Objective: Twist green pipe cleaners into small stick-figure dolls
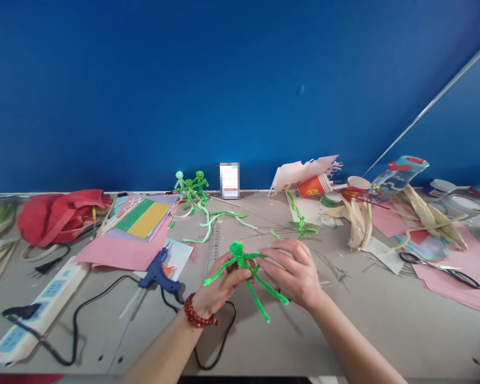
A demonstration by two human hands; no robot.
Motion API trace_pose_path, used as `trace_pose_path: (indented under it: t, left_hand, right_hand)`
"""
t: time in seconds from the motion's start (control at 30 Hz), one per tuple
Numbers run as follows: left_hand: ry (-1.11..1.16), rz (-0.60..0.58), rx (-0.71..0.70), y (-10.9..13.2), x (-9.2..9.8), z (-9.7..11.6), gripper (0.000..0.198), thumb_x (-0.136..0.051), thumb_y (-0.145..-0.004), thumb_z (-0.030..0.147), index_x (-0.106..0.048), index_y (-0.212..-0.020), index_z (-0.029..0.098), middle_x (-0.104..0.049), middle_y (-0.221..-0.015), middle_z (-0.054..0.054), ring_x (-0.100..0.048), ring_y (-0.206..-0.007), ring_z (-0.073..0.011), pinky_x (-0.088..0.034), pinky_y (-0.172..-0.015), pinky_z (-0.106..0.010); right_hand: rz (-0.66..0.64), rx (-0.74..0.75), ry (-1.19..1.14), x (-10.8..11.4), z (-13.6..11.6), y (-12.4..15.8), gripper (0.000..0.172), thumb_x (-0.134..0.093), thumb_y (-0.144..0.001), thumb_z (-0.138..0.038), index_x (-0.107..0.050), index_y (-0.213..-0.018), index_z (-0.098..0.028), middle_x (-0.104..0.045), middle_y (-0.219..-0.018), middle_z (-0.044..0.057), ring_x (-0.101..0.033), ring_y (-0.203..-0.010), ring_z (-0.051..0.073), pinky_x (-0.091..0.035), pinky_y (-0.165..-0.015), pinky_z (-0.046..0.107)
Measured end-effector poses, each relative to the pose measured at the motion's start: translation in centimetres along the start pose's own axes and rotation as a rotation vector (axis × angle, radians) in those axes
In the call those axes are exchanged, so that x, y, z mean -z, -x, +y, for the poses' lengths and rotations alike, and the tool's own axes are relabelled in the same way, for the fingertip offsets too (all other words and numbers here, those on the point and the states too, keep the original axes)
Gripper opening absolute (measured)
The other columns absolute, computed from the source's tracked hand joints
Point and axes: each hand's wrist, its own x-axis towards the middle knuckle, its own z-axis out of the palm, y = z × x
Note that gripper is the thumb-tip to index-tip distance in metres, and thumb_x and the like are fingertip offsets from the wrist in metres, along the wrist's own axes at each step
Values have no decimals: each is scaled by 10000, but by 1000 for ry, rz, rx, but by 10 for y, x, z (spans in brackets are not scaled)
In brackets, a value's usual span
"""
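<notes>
My left hand (222, 282), with a red beaded bracelet (196, 312) on its wrist, grips a bright green pipe-cleaner figure (242, 272) by the torso. The figure has a round head, and its legs hang down and to the right. My right hand (294, 272) lies just right of it, fingers spread and close to or touching the figure's outstretched arm. A blue hot glue gun (158, 273) rests on the table to the left of my left hand, partly on a white sheet.
Several finished green figures (191, 191) stand at the back, with loose green pipe cleaners (216, 224) before them. Pink paper, a red cloth, a white power strip (36, 312), black cables, scissors (438, 269), corn husks, a paper cup and a plastic bottle surround the work area.
</notes>
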Motion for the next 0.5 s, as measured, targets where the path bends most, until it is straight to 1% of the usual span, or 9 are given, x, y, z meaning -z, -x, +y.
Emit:
trace_pose_path:
  t: [0.07, 0.17, 0.23, 0.37, 0.43, 0.5]
  left_hand:
    - [-50, -37, -19, 1, -1, 1, 229, -773, -709, 245, -636, -890, 212, -664, -850, -8, -594, -813, -154, -474, -739, -287]
    - [-79, -65, -26, 2, -1, 3, 234, -773, -705, 243, -616, -874, 204, -634, -812, -5, -569, -769, -151, -454, -698, -281]
    - [-60, -73, -20, 3, -2, 3, 230, -771, -708, 246, -611, -868, 202, -620, -797, 1, -561, -750, -146, -443, -686, -274]
    - [18, -69, -31, 3, -4, 4, 222, -773, -710, 253, -606, -842, 190, -600, -789, 6, -558, -737, -128, -446, -708, -269]
    - [38, -62, -54, 2, -7, 4, 232, -776, -707, 260, -594, -825, 181, -579, -764, 10, -545, -708, -118, -446, -697, -264]
    - [17, -52, -114, 2, -8, 3, 217, -763, -723, 262, -577, -786, 171, -552, -720, 16, -525, -683, -111, -437, -669, -253]
  right_hand:
    - [-4, 24, -23, 1, -1, 0, 218, -632, -850, -143, -672, -1016, -279, -756, -997, -19, -635, -948, 212, -453, -887, 389]
    - [19, 9, -58, 2, -3, 0, 236, -643, -834, -125, -655, -1018, -272, -761, -958, -21, -644, -884, 192, -464, -864, 380]
    - [33, 2, -63, 2, -4, 0, 245, -644, -828, -120, -649, -1010, -284, -760, -940, -22, -640, -847, 185, -466, -847, 377]
    - [90, 9, -34, 1, -11, 1, 220, -669, -813, -122, -662, -973, -272, -757, -874, -13, -613, -785, 187, -456, -835, 381]
    - [118, -36, -94, -1, -17, 0, 186, -636, -842, -139, -660, -982, -259, -746, -832, 3, -595, -756, 187, -459, -803, 378]
    - [130, -106, -215, -4, -22, -3, 167, -576, -877, -146, -650, -992, -242, -728, -802, 22, -581, -738, 189, -464, -775, 382]
